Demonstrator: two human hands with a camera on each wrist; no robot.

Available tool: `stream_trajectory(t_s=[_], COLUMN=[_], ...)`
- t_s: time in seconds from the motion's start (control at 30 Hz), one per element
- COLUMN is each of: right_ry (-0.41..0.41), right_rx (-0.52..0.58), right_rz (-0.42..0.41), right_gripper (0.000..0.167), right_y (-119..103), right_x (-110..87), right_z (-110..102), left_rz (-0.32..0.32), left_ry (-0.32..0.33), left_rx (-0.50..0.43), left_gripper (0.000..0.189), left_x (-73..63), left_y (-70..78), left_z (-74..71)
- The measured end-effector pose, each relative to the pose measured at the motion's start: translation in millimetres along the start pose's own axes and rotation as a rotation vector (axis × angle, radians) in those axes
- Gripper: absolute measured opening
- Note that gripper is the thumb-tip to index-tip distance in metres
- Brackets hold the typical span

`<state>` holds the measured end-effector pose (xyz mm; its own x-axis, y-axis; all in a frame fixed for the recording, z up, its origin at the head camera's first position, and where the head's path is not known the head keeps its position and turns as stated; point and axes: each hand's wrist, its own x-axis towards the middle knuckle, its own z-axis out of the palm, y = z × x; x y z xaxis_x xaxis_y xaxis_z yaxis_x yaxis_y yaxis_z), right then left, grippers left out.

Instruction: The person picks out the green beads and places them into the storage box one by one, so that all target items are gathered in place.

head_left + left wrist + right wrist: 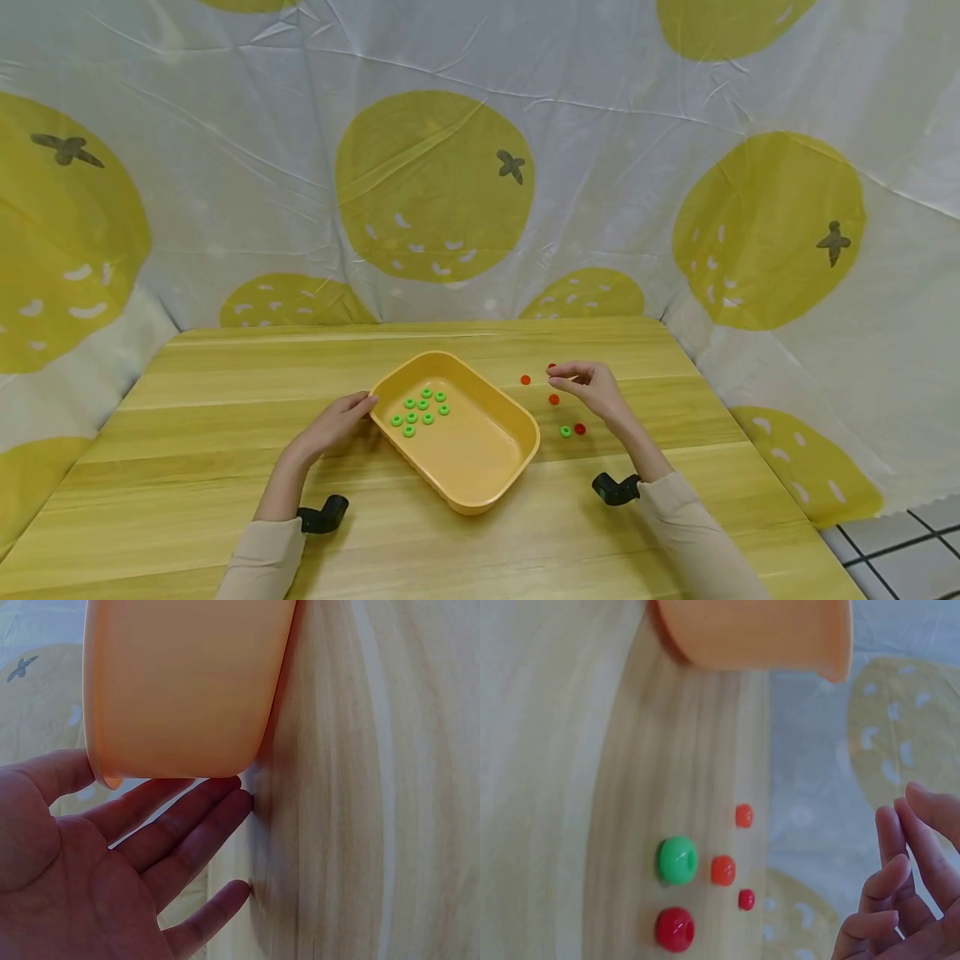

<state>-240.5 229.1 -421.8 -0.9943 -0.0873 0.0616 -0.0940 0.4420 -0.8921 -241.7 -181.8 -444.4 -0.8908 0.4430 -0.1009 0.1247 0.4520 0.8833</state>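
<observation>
My left hand (pixel 336 427) holds the left corner of a yellow-orange plastic tray (pixel 472 454), thumb at the rim and the other fingers along the outside wall. Several green ring-shaped beads (pixel 423 405) lie in its left part. Right of the tray, my right hand (pixel 597 392) is raised over the table, thumb and fingertips close together with nothing visible between them. Around it on the table lie a green bead (pixel 678 860), a dark red bead (pixel 675 929), two orange-red beads (pixel 723 870) and a farther red bead (pixel 746 899), which the fingertips partly cover in the head view.
The wooden table (pixel 225 433) runs back to a white cloth (pixel 600 192) printed with yellow fruit. A black wrist camera (pixel 324 515) is strapped on the left wrist, and another black camera (pixel 615 489) on the right. Floor tiles (pixel 907 546) show at the lower right.
</observation>
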Motion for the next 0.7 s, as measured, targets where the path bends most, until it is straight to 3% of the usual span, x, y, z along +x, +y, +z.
stream_trajectory(t_s=[0.23,0.5,0.7], right_ry=[0.007,0.032,0.006], right_rx=[-0.045,-0.235,-0.289], right_rz=[0.000,-0.108,-0.109], right_gripper=[0.027,0.018,0.015], right_y=[12,23,27], right_x=[-4.0,-5.3,-8.5], right_z=[-5,-4,-3], left_rz=[-0.011,-0.019,-0.027], left_ry=[-0.001,-0.005,0.001], left_rx=[0.004,-0.001,0.000], left_gripper=[0.056,0.057,0.057], left_x=[-0.1,0.4,1.3], left_y=[-0.6,-0.8,-0.7], left_z=[0.1,0.2,0.6])
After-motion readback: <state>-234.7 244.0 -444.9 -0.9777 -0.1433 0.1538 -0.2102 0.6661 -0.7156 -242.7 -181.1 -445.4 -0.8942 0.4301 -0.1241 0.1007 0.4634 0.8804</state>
